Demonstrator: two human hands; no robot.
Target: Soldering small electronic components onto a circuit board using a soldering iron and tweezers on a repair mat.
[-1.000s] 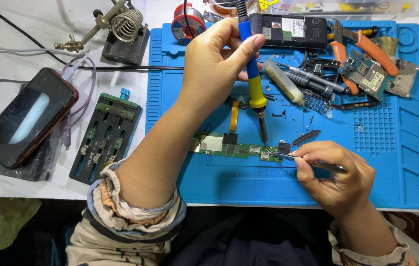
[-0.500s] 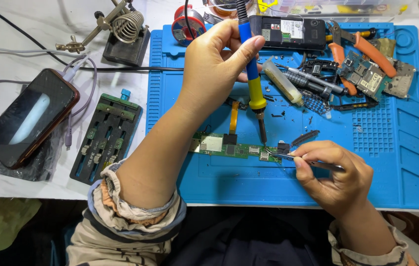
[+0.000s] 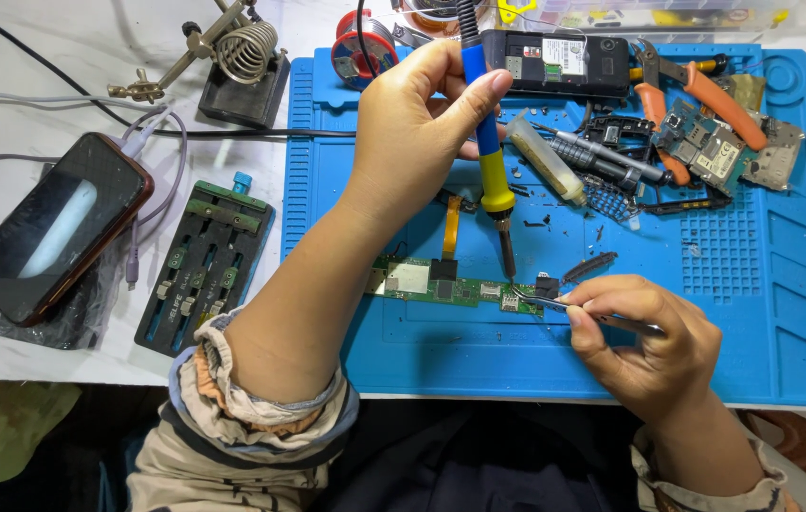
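My left hand (image 3: 422, 123) grips a blue and yellow soldering iron (image 3: 488, 161) upright, its tip resting on the right end of a long green circuit board (image 3: 441, 282). That board lies on a blue work mat (image 3: 753, 313). My right hand (image 3: 644, 341) pinches metal tweezers (image 3: 554, 305), whose tips touch the board just right of the iron's tip, beside a small black part (image 3: 547, 284). An orange flex strip (image 3: 450, 226) runs up from the board.
A dark phone (image 3: 57, 228) with cables lies at the left, beside a green-black board holder (image 3: 204, 265). A coil iron stand (image 3: 242, 57) and a solder spool (image 3: 365, 47) sit at the back. Orange-handled pliers (image 3: 697, 90), loose boards (image 3: 715, 142) and a flux syringe (image 3: 545, 156) crowd the mat's far right.
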